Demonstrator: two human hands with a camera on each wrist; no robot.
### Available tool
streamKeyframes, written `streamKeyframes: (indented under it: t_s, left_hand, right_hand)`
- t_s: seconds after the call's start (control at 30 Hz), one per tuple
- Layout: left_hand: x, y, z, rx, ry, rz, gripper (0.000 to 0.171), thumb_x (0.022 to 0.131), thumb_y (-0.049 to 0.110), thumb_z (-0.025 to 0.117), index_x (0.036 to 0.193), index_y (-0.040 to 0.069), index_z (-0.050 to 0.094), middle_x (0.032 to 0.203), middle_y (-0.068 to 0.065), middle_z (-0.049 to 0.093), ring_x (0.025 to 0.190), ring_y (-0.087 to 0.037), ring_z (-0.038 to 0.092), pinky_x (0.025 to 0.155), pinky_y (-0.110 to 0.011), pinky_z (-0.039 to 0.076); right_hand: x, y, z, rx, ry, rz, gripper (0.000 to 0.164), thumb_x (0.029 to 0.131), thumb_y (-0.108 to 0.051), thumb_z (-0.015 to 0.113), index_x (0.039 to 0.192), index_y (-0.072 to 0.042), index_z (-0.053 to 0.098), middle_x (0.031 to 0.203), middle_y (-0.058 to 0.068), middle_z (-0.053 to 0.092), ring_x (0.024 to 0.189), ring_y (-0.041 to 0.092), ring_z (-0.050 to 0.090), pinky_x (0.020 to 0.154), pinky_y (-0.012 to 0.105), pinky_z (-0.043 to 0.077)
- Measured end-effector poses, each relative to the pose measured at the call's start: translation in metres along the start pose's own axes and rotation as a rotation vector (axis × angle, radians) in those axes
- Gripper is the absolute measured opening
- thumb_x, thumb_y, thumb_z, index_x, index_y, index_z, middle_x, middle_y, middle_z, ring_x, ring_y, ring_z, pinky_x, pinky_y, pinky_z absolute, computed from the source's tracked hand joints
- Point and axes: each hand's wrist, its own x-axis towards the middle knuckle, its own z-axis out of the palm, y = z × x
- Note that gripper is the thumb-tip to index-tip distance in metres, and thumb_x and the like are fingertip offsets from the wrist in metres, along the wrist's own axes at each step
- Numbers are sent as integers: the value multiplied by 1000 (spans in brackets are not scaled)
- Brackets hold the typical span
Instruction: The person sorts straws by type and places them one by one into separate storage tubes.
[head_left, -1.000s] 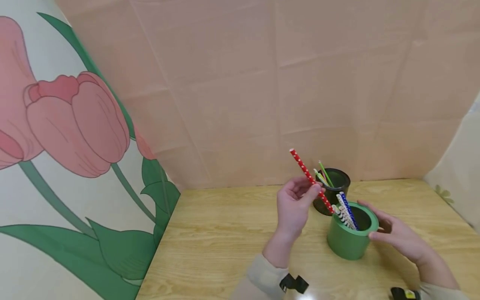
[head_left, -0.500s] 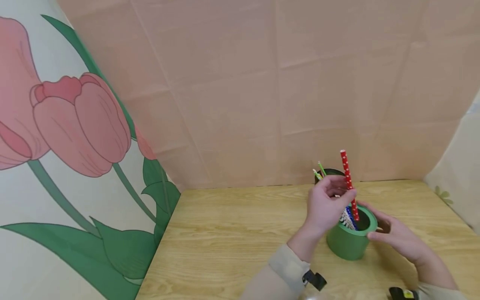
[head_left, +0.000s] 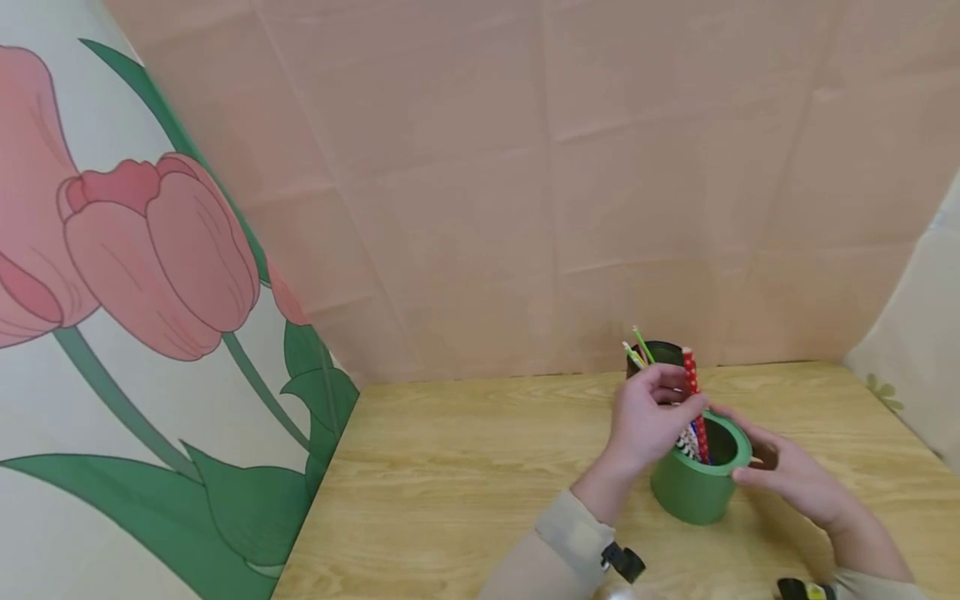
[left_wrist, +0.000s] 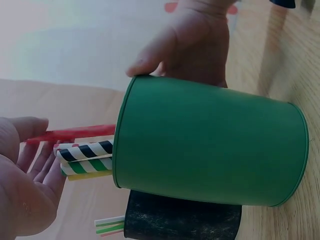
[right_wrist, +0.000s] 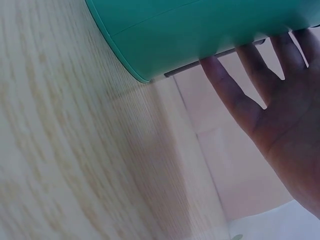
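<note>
A green cylindrical cup (head_left: 693, 493) stands upright on the table. My left hand (head_left: 647, 421) is over its left rim and pinches a red paper straw with white dots (head_left: 691, 373), whose lower end is down inside the cup. Striped paper straws (left_wrist: 86, 150) stick out beside it in the left wrist view; my left fingers partly cover them in the head view. On the cup's right side, my right hand (head_left: 798, 479) holds it, thumb near the front rim and fingers behind. The right wrist view has those fingertips (right_wrist: 212, 65) against the green wall.
Behind the green cup is a dark cup (left_wrist: 182, 217) with several thin green and white sticks (left_wrist: 110, 227). The wood-grain table (head_left: 450, 483) meets a pinkish backdrop (head_left: 450, 208) at its far edge. A tulip-printed panel (head_left: 165, 267) borders the left.
My left hand has carried the red straw rightward over the green cup, then lowered it, so its top now sits lower. My right hand has stayed at the cup's side.
</note>
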Motion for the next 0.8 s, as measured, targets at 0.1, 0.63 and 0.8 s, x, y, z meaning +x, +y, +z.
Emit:
streamKeyframes:
  t_s: [0.1, 0.63, 0.8]
  left_hand:
    - [1, -2, -3, -2, 7, 19, 23, 92, 0, 83, 111, 9, 76, 95, 10, 76, 83, 4, 69, 77, -17, 61]
    - [-1, -9, -30, -15, 50, 98, 19, 99, 8, 78, 117, 6, 75, 102, 11, 75, 92, 1, 71, 83, -21, 63]
    - [0, -23, -72, 88, 81, 129, 20, 99, 7, 76, 119, 5, 75, 108, 5, 77, 100, -5, 72, 86, -24, 63]
  right_hand:
    - [3, 2, 0, 30, -20, -26, 84, 97, 8, 66, 170, -11, 28, 158, -28, 44, 133, -5, 51, 95, 18, 51]
    - [3, -8, -2, -43, -24, -64, 86, 95, 7, 69, 169, -10, 29, 160, -24, 45, 133, -3, 53, 95, 16, 50]
    - [1, -17, -12, -47, -44, -117, 94, 94, 7, 70, 172, -12, 20, 170, -7, 39, 138, -2, 50, 98, 15, 49]
